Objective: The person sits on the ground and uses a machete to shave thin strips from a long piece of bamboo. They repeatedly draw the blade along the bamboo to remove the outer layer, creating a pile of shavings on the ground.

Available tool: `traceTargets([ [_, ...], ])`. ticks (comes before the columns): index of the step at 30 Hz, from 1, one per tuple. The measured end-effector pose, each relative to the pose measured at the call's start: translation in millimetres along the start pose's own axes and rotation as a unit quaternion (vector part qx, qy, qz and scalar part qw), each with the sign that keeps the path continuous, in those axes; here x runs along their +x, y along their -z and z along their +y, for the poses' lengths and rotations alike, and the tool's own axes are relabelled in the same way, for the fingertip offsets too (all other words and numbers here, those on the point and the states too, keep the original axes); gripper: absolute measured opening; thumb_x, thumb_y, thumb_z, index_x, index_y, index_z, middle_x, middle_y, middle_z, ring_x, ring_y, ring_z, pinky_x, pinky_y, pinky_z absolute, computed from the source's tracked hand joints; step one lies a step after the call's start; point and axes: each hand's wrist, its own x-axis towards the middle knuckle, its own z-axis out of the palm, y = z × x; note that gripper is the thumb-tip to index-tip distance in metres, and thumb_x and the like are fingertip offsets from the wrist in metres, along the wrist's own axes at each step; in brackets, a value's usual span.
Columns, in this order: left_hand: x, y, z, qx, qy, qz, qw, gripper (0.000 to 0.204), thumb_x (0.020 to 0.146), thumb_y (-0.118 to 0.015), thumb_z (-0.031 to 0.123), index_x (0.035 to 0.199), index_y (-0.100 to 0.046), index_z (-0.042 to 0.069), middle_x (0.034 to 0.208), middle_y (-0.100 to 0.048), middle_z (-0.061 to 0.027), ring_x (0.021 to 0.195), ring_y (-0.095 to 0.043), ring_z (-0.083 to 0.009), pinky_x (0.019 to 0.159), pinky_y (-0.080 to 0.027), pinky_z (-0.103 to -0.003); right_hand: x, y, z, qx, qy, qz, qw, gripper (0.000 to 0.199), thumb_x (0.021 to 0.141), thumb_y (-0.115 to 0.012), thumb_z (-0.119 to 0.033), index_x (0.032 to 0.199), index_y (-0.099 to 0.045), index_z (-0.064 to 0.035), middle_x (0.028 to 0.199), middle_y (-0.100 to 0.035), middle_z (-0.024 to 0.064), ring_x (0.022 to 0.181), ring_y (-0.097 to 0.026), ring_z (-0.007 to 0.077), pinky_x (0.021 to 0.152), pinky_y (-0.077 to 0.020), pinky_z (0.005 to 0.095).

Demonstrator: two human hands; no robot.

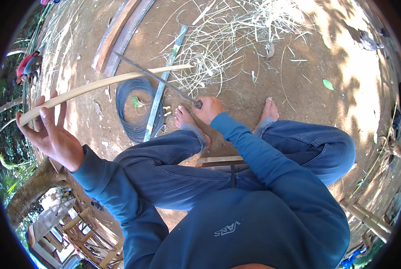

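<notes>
A long pale strip that looks like split bamboo [106, 82] slants from the left toward the upper middle. Its near end lies in my left hand [57, 136], the thumb against one side and the fingers curled round the other. My right hand [210, 110], in front of my knees, is closed round the short dark handle of a long knife [178, 91]. The narrow blade points up and left and crosses the strip near its far end. Whether blade and strip touch, I cannot tell.
Thin pale shavings [209, 62] litter the dirt beyond my feet. A dark coil [135, 131] lies by my left foot, with a blue-green slat [158, 105] across it. Boards [115, 38] lie farther off. A crouching person [26, 67] is at far left, a tree trunk [34, 193] nearer.
</notes>
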Motion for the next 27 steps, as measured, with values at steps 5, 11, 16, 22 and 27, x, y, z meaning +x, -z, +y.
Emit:
traceTargets([
  [5, 2, -4, -11, -0.023, 0.011, -0.002, 1.000, 0.055, 0.093, -0.052, 0.012, 0.138, -0.021, 0.010, 0.112, -0.056, -0.0210, 0.101, -0.061, -0.0338, 0.078, -0.058, -0.046, 19, -10, 78, -0.013, -0.181, -0.030, 0.983, 0.030, 0.075, -0.065, -0.028, 0.094, -0.069, -0.0050, 0.088, -0.066, 0.0212, 0.082, -0.065, 0.0361, 0.078, -0.0515, 0.0407],
  [11, 8, -2, -1, 0.098, -0.003, 0.027, 0.995, 0.053, 0.094, -0.052, 0.018, 0.136, -0.024, 0.003, 0.123, -0.053, -0.0230, 0.104, -0.060, -0.0309, 0.087, -0.053, -0.037, 12, -12, 98, -0.014, -0.174, -0.029, 0.984, 0.027, 0.072, -0.063, -0.025, 0.090, -0.069, -0.0057, 0.088, -0.066, 0.0213, 0.083, -0.064, 0.0372, 0.076, -0.0510, 0.0427],
  [16, 3, 9, -26, -0.017, 0.050, 0.056, 0.997, 0.061, 0.093, -0.054, 0.029, 0.134, -0.027, -0.006, 0.125, -0.054, -0.0170, 0.111, -0.057, -0.0285, 0.093, -0.048, -0.036, 7, -18, 38, 0.040, -0.013, 0.024, 0.999, 0.028, 0.068, -0.063, -0.029, 0.084, -0.067, -0.0061, 0.080, -0.064, 0.0214, 0.075, -0.063, 0.0402, 0.070, -0.0506, 0.0483],
  [22, -3, -19, 24, -0.073, 0.070, 0.066, 0.993, 0.065, 0.087, -0.061, 0.030, 0.141, -0.031, 0.011, 0.131, -0.044, -0.0162, 0.113, -0.047, -0.0315, 0.099, -0.037, -0.050, 11, -11, 59, 0.016, -0.079, 0.016, 0.997, 0.027, 0.071, -0.063, -0.028, 0.082, -0.068, -0.0034, 0.080, -0.064, 0.0231, 0.076, -0.064, 0.0389, 0.070, -0.0512, 0.0463],
  [27, 5, -11, 18, -0.079, 0.073, 0.058, 0.992, 0.065, 0.085, -0.065, 0.028, 0.139, -0.034, 0.011, 0.129, -0.045, -0.0170, 0.103, -0.053, -0.0314, 0.078, -0.045, -0.044, 11, -12, 125, -0.007, -0.190, 0.001, 0.982, 0.027, 0.072, -0.060, -0.022, 0.083, -0.069, 0.0004, 0.079, -0.065, 0.0231, 0.075, -0.065, 0.0385, 0.069, -0.0515, 0.0457],
])
